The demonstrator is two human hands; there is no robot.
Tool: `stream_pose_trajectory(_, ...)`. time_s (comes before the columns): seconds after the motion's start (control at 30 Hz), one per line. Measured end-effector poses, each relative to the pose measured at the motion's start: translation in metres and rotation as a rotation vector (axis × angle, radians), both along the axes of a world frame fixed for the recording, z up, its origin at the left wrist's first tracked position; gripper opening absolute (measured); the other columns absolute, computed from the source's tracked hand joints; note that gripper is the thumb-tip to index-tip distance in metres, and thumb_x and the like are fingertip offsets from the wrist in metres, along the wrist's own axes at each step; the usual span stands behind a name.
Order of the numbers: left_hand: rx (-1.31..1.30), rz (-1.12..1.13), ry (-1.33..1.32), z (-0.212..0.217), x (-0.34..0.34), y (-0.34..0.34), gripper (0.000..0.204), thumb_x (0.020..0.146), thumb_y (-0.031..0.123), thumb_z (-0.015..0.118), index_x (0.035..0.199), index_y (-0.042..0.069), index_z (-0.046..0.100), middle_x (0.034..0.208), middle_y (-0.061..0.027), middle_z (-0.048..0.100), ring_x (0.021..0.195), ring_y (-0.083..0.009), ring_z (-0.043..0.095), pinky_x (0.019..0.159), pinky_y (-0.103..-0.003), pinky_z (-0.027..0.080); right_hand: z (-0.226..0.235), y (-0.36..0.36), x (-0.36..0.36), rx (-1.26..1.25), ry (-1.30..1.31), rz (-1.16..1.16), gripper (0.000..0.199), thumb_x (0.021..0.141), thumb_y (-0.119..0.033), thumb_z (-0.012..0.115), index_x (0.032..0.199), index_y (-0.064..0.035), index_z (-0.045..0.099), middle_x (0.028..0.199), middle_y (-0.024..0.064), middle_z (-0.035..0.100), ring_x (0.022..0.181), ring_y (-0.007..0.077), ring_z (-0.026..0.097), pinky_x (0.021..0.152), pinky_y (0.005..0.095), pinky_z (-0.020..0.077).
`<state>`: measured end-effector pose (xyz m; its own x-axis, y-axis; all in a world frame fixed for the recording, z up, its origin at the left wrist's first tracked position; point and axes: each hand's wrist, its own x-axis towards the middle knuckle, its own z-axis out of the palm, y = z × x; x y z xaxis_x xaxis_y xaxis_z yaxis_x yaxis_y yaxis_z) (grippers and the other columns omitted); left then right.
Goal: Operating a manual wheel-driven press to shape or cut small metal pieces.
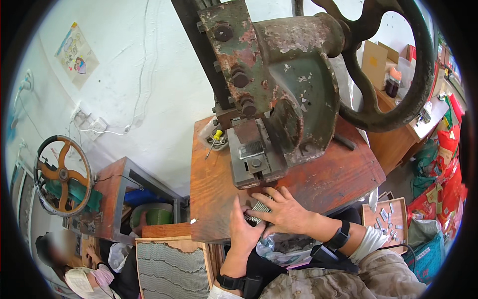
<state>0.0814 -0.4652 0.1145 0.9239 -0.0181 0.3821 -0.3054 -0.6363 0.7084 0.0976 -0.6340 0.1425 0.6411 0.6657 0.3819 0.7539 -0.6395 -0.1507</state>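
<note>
lower centre: left hand (243, 231) and right hand (289, 213) hold metal pieces (259, 209) between them, the row slanting up-right, below the press (308, 94).

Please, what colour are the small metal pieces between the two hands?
The metal pieces are silvery grey, best seen in the head view.

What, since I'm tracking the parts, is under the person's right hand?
A ridged grey stack shows partly beneath the right hand; whatever that hand covers can't be seen.
</note>
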Motion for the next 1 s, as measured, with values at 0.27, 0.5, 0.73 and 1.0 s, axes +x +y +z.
stream_pose_trajectory(0.27, 0.025, 0.009, -0.014, 0.001, -0.002, 0.002, 0.087, 0.059, 0.012, 0.079, 0.133, -0.001, 0.034, 0.095, -0.0156, 0.059, 0.087, -0.0281, 0.059, 0.076, -0.036, 0.047, -0.002, -0.016, 0.009, 0.023, -0.015, -0.136, 0.075, 0.060, -0.058, 0.067, 0.125, -0.0228, 0.053, 0.129, 0.0083, 0.046, 0.119, 0.0347, 0.038, 0.090, 0.0547, 0.0355)
stream_pose_trajectory(0.5, 0.194, -0.030, -0.041, 0.004, 0.003, -0.002, 0.076, 0.059, 0.010, 0.079, 0.125, -0.002, 0.044, 0.098, -0.0178, 0.056, 0.091, -0.0319, 0.055, 0.077, -0.039, 0.046, -0.002, -0.026, 0.002, 0.070, 0.005, -0.232, 0.079, 0.061, -0.053, 0.069, 0.125, -0.0102, 0.051, 0.125, 0.0104, 0.047, 0.118, 0.0348, 0.039, 0.092, 0.0506, 0.0354)
stream_pose_trajectory(0.73, 0.493, 0.065, -0.148, 0.019, 0.006, -0.034, 0.058, 0.066, 0.031, 0.076, 0.110, 0.000, 0.055, 0.092, -0.0157, 0.056, 0.084, -0.0342, 0.052, 0.075, -0.043, 0.042, -0.028, -0.094, -0.059, 0.377, -0.120, 0.062, 0.050, 0.065, -0.032, 0.075, 0.106, -0.0085, 0.060, 0.106, 0.0081, 0.057, 0.100, 0.0285, 0.053, 0.081, 0.0423, 0.0446)
stream_pose_trajectory(1.0, 0.274, -0.072, -0.455, 0.017, -0.003, -0.026, 0.051, 0.072, 0.041, 0.071, 0.096, -0.002, 0.056, 0.082, -0.0143, 0.054, 0.074, -0.0324, 0.050, 0.063, -0.041, 0.040, -0.133, -0.169, -0.140, 0.250, 0.199, -0.393, 0.037, 0.066, -0.025, 0.075, 0.095, -0.0054, 0.063, 0.096, 0.0097, 0.061, 0.086, 0.0271, 0.057, 0.075, 0.0375, 0.0482)
